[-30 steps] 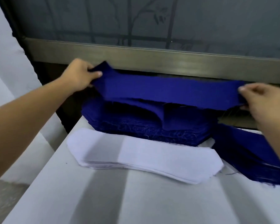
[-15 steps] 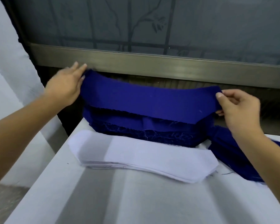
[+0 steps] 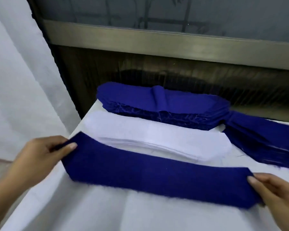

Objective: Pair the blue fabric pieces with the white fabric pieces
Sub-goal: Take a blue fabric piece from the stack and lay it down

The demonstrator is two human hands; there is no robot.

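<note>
A long blue fabric piece (image 3: 150, 179) is stretched across the near part of the white table (image 3: 90, 212). My left hand (image 3: 40, 157) pinches its left end and my right hand (image 3: 277, 195) pinches its right end. Behind it lies a stack of white fabric pieces (image 3: 157, 139), the same long shape. At the table's far edge sits a thick stack of blue fabric pieces (image 3: 165, 105) with a wrinkle in the top piece.
A second spread of blue pieces (image 3: 264, 140) fans out at the right. A metal-framed window (image 3: 157, 37) runs behind the table. A white wall (image 3: 20, 80) stands at the left, past the table's left edge.
Both hands have carried the blue piece from above the far blue stack towards me, over the white stack, down to the near part of the table.
</note>
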